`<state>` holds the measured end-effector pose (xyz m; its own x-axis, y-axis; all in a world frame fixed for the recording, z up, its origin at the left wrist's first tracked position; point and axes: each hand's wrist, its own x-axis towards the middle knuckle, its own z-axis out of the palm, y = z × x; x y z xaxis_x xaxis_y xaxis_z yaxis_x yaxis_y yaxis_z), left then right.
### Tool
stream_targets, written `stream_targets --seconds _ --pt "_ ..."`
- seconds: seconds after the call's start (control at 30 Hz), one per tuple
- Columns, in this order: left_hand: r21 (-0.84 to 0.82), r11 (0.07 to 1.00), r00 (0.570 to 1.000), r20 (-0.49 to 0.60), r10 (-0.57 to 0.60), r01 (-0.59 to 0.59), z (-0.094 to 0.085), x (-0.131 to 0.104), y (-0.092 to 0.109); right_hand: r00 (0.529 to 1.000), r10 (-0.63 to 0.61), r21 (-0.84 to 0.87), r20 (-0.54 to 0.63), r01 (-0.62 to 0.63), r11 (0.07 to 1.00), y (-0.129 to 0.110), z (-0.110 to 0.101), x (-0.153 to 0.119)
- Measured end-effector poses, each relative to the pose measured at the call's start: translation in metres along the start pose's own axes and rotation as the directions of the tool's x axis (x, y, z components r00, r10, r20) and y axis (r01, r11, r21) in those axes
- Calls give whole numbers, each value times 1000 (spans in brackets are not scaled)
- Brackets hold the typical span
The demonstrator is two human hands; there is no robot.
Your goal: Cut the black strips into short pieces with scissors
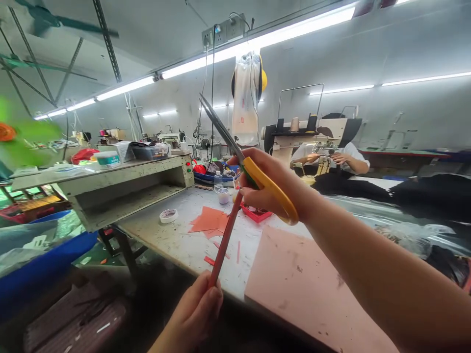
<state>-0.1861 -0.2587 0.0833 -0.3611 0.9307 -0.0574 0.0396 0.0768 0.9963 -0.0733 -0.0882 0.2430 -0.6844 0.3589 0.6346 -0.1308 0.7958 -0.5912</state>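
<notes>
A narrow red strip is stretched slantwise above the front edge of the table. My left hand is closed round its lower end. Higher up, my right hand grips yellow-handled scissors, their blades pointing up and to the left, away from the strip. The strip's upper end meets the fingers of that same hand and seems pinched there. Behind the strip, orange-red sheet pieces lie on the table, with a few small red scraps nearer me.
A pink board covers the table's right front. Farther back are a roll of tape, a red tray and a small cup. A raised shelf stands left. Beyond, a co-worker's hands are at a sewing machine.
</notes>
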Motion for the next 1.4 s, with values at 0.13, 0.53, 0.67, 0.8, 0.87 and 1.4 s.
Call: stream_targets --seconds 0.13,0.53,0.67,0.8,0.87,1.4 --pt "8 997 991 106 75 -77 6 11 -5 996 85 -35 -8 -85 996 -1 -14 -10" --pt "-13 1000 966 259 -20 25 39 27 -18 938 248 -37 -243 -265 964 47 -74 -66" --pt "-168 973 934 346 -93 159 48 36 -25 902 354 -3 -248 -366 931 56 -83 -86" --pt "-116 968 893 422 -156 224 54 48 -36 860 421 50 -287 -426 903 66 -92 -104" --pt "-60 971 883 433 -183 230 58 53 -36 848 426 65 -316 -428 901 73 -99 -113" --pt "264 956 671 687 -279 126 119 120 -21 651 503 101 -569 -552 828 112 -165 -192"
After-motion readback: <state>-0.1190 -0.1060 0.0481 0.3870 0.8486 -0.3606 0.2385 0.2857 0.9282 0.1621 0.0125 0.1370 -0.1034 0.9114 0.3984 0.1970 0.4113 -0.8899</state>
